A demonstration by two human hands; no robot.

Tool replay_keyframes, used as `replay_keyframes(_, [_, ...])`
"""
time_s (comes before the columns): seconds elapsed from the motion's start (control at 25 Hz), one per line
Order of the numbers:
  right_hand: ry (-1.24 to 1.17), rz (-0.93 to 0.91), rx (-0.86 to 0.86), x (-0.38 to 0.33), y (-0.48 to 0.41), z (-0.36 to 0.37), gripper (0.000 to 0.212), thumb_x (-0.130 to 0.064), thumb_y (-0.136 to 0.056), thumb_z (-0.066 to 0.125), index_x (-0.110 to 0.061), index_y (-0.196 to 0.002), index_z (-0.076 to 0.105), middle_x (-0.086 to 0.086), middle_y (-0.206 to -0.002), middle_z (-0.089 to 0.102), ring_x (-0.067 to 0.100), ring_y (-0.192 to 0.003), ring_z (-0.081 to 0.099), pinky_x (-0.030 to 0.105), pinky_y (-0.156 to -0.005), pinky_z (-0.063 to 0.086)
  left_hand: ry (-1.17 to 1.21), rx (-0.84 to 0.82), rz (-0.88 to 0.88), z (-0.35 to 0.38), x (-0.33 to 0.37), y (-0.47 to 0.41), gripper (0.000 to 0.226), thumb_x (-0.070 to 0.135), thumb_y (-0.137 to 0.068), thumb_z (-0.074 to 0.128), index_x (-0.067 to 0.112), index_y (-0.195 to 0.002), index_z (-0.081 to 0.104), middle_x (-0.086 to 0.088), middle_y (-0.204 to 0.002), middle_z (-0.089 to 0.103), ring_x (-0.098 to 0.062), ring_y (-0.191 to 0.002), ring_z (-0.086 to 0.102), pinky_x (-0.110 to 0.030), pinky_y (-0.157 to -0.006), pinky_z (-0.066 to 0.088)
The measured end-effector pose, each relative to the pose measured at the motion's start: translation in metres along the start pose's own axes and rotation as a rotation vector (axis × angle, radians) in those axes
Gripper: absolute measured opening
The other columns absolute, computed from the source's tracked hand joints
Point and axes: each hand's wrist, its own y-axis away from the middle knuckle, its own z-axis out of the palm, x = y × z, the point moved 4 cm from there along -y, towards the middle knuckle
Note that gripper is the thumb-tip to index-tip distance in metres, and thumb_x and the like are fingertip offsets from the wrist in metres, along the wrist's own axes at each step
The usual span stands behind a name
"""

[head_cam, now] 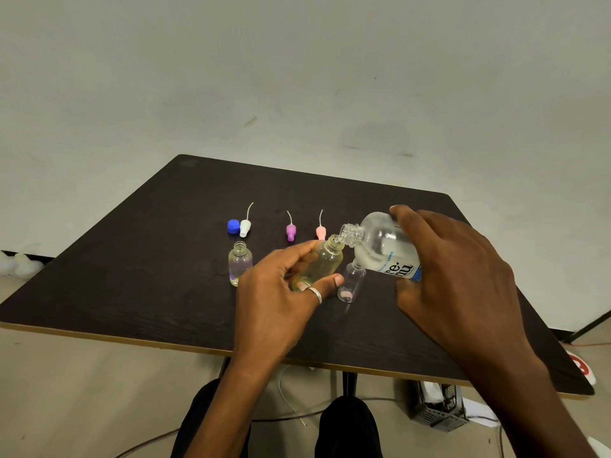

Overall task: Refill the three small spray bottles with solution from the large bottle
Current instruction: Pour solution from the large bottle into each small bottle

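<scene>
My right hand (459, 276) grips the large clear bottle (385, 246), tipped on its side with its open neck touching the mouth of a small bottle (322, 262). My left hand (284, 292) holds that small bottle tilted above the table; it has a yellowish tint. A second small bottle (239, 264) stands upright and uncapped at the left, holding clear liquid. A third small bottle (351, 282) stands upright between my hands and looks nearly empty.
On the dark table (132, 276), behind the bottles, lie a blue cap (233, 226) and three spray tops with thin tubes: white (245, 226), purple (291, 231) and pink (320, 231). Cables and a grey box (436, 408) lie on the floor below.
</scene>
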Motion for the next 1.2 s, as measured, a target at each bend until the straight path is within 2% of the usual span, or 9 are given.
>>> replay_keyframes(0.68, [-0.009, -0.002, -0.015, -0.0008, 0.0005, 0.0027, 0.084, -0.017, -0.061, 0.084, -0.017, -0.137, 0.050, 0.007, -0.123, 0.063, 0.032, -0.109, 0.059, 0.040, -0.084, 0.051, 0.019, -0.011, -0.030, 0.0009, -0.0022, 0.0020, 0.053, 0.036, -0.072, 0.087, 0.030, -0.122, 0.071, 0.016, -0.107, 0.072, 0.001, -0.099, 0.069, -0.024, -0.084, 0.059])
replay_keyframes(1.2, [-0.004, 0.000, -0.030, -0.0012, -0.0001, 0.0034, 0.083, -0.019, -0.063, 0.084, -0.018, -0.138, 0.049, 0.007, -0.123, 0.062, 0.031, -0.109, 0.058, 0.040, -0.083, 0.052, 0.026, -0.016, -0.030, 0.0007, -0.0009, 0.0025, 0.052, 0.036, -0.072, 0.087, 0.032, -0.121, 0.071, 0.016, -0.108, 0.072, 0.003, -0.100, 0.068, -0.020, -0.084, 0.058])
